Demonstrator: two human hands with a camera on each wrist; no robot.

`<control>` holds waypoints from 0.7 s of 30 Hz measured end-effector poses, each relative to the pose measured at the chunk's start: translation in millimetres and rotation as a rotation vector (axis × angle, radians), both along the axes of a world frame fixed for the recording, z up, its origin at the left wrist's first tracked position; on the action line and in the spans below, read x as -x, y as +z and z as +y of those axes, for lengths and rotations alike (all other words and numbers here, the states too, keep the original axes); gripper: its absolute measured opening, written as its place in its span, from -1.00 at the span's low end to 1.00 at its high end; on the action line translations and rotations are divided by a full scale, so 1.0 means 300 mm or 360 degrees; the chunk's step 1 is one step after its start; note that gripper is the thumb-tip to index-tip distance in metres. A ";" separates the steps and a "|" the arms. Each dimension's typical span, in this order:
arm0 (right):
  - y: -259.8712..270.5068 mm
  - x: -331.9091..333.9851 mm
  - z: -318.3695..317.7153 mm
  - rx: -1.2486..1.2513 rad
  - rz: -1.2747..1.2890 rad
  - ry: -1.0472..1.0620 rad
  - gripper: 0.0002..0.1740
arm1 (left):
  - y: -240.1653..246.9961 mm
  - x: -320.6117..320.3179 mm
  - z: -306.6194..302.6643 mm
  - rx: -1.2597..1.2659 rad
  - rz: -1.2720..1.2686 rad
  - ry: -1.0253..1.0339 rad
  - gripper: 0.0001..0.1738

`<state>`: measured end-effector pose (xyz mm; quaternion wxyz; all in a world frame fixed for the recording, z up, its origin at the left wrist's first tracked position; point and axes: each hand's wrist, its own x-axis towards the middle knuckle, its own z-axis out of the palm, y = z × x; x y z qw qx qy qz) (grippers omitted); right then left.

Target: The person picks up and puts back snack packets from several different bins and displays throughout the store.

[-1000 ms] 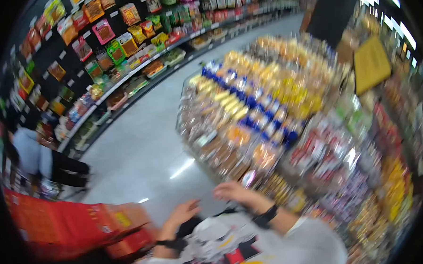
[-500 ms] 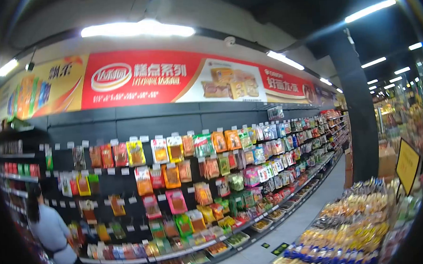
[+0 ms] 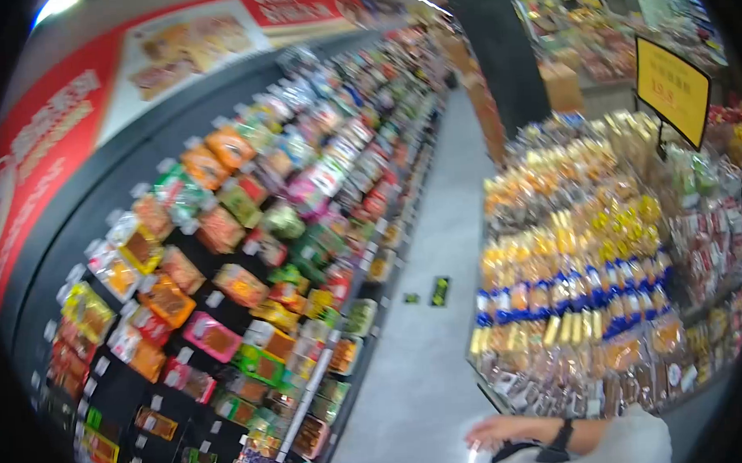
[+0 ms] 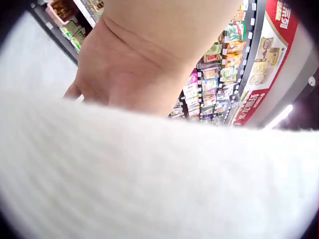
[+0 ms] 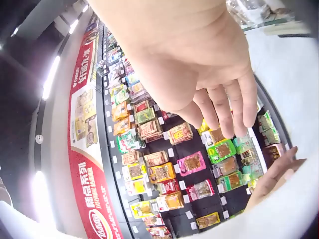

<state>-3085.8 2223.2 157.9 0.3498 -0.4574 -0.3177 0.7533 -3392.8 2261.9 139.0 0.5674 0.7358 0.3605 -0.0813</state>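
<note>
My right hand [image 3: 505, 430] is at the bottom of the head view, a dark band round its wrist. Seen in the right wrist view, that hand [image 5: 207, 74] has its fingers loosely extended and nothing in them. My left hand [image 5: 275, 177] shows at the lower right of the same view, fingers nearly straight and holding nothing. White cloth [image 4: 149, 174] covers much of the left wrist view and hides most of the left hand's fingers. Nearest to the right hand in the head view is a display of wrapped baked goods [image 3: 573, 297].
A wall rack of hanging snack packets [image 3: 246, 204] runs along the left, with a red banner [image 3: 52, 129] above. A grey aisle floor [image 3: 410, 370] lies between rack and display. Beyond are a dark pillar [image 3: 496, 60], cardboard boxes [image 3: 561, 88] and a yellow sign [image 3: 671, 90].
The head view has swung up from the hands to the wall banner, then right and down along the aisle. The person in light blue at left has left the view. Both hands stay without objects.
</note>
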 end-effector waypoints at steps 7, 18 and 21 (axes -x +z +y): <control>0.141 -0.171 0.369 -0.0114 0.0084 -0.0325 -0.58 | 0.118 -0.136 0.659 -0.0192 0.0127 -0.0002 -0.53; 0.157 -0.345 0.509 -0.0045 -0.0180 -0.1047 -0.65 | 0.149 -0.552 1.192 0.0206 0.0026 -0.0332 -0.51; 0.155 -0.358 0.609 0.0006 -0.0282 -0.1105 -0.65 | 0.087 -0.639 1.384 0.0165 -0.0099 -0.0496 -0.50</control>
